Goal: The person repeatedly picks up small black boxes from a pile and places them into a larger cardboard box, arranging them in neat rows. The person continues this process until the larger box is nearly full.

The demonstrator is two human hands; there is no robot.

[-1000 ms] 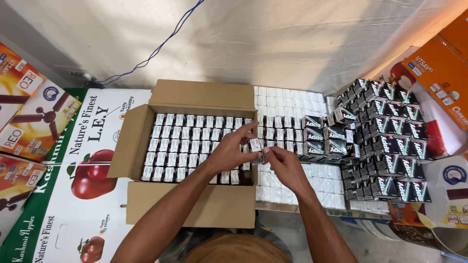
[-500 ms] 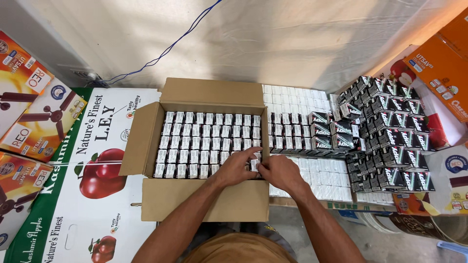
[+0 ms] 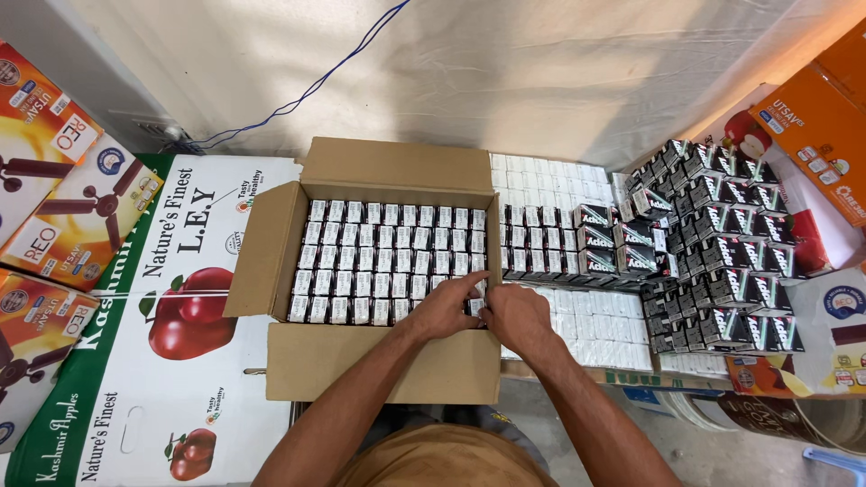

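Both hands have come down together into the near right corner of the open brown cardboard carton (image 3: 388,271). A second ago they were lifted a little above the rows, pinching one small dark packet between them; now that packet can no longer be picked out, seemingly pressed in among the small black-and-white packets (image 3: 388,252) standing in tight rows, so the last gap in that corner looks close to filled.

The left hand (image 3: 446,307) lies over the front rows with its fingers curled and its fingertips (image 3: 478,281) pushing down on the packet tops near the carton's right wall. The right hand (image 3: 514,317) is just beside it, touching it, fingers bent inward at the same spot. Neither is spread wide; whether either one actually clamps a packet I cannot tell, since the knuckles hide it.

To the right of the carton, flat white packets (image 3: 559,180) lie in a layer, with a loose heap of black boxes (image 3: 722,243) stacked beyond them. On the left lies a flattened white-and-green fruit carton with red apples printed on it (image 3: 171,316).
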